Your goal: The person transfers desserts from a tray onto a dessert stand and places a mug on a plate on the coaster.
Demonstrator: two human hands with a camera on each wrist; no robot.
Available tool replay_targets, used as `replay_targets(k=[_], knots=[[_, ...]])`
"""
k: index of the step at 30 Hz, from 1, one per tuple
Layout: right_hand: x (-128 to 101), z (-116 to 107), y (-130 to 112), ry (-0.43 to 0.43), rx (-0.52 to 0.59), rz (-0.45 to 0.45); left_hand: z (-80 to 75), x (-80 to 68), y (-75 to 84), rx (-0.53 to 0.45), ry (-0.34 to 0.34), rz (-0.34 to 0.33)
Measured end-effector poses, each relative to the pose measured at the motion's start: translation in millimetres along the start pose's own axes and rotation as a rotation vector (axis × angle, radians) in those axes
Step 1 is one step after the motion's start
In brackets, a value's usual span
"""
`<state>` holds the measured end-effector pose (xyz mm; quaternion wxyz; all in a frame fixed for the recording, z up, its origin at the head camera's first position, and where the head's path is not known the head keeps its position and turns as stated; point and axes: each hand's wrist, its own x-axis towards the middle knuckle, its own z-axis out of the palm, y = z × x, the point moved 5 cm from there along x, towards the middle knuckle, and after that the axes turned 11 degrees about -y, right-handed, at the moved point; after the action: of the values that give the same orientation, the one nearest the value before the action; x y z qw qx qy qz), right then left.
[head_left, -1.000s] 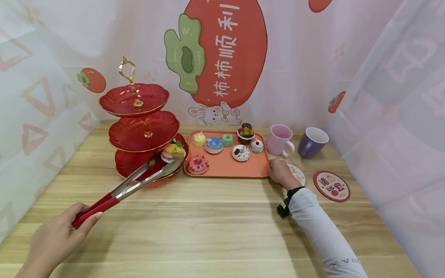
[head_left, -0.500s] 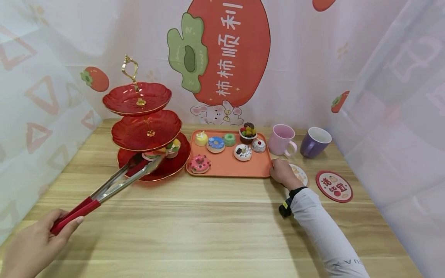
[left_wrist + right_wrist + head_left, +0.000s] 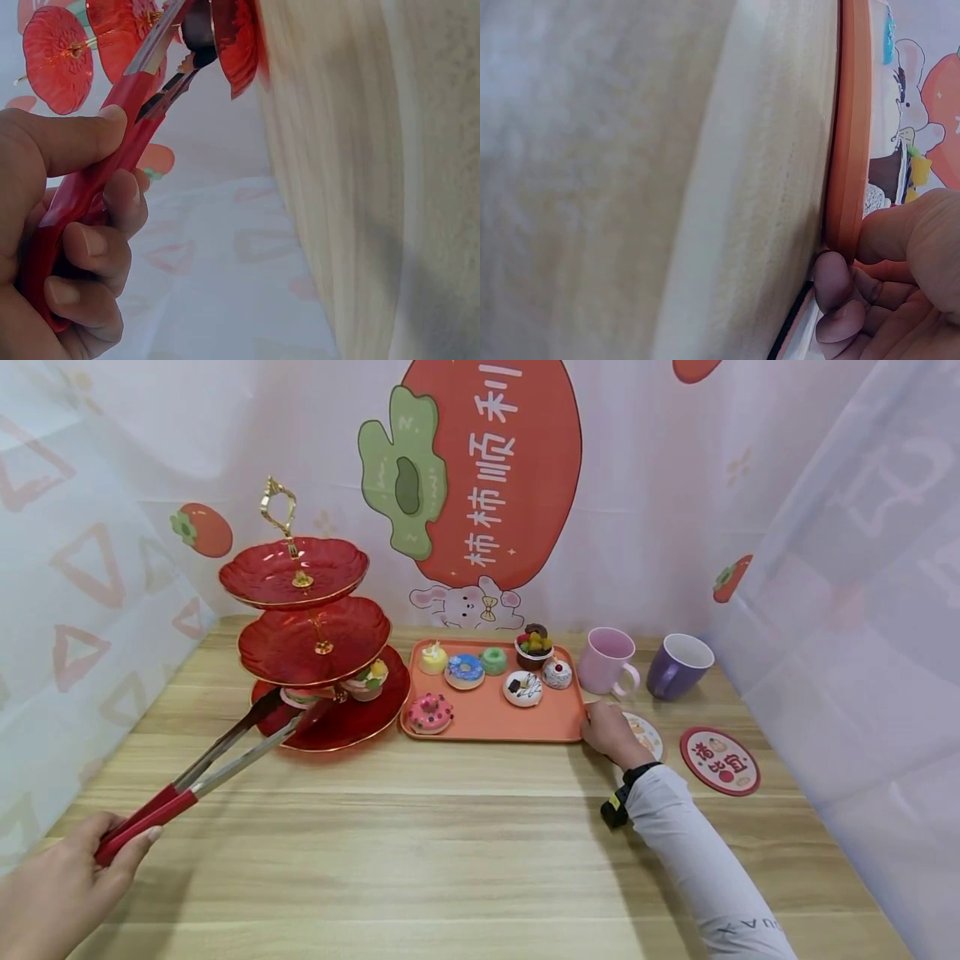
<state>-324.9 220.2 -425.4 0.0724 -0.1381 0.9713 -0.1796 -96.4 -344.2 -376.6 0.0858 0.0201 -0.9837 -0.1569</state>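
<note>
Left hand at 7 o'clock of the head view, fingers and thumb curled round the red handles of the tongs; steel tips reaching up toward 1 o'clock, over the front rim of the bottom plate of the red three-tier stand; tips apart, nothing clearly held between them; fruit-topped cupcake sitting on that bottom plate, at 3 o'clock of the tips; a second small cake just beside the tips, contact cannot be told; left wrist view confirms grip, thumb pressed along the upper handle, fingers wrapped under.

Right hand at 4 o'clock, resting on the counter, fingers curled against the near right corner of the orange tray; right wrist view shows fingertips touching the tray rim.

On the tray: pink doughnut, blue doughnut, green doughnut, several small cakes; pink mug and purple mug at 3 o'clock of the tray; round red coaster near the right wrist.
</note>
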Motion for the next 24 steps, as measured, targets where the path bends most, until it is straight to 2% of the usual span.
replay_targets(k=[6, 10, 13, 17, 24], knots=[[-2, -1, 0, 0.003, 0.018, 0.016, 4.5, 4.6, -2.2, 0.006, -0.017, -0.015], [1, 1, 0, -0.008, 0.016, 0.03, 8.9, 4.8, -4.9, -0.026, 0.06, -0.037], [4, 4, -5, -0.023, 0.014, 0.036, 11.1, -0.1, -9.2, -0.066, 0.11, -0.078], [5, 4, -8, -0.019, -0.004, 0.047, 13.7, -1.6, -10.9, -0.086, 0.098, -0.119], [1, 2, -1, 0.002, -0.02, 0.046, 11.8, 4.9, -3.2, -0.099, 0.078, -0.14]])
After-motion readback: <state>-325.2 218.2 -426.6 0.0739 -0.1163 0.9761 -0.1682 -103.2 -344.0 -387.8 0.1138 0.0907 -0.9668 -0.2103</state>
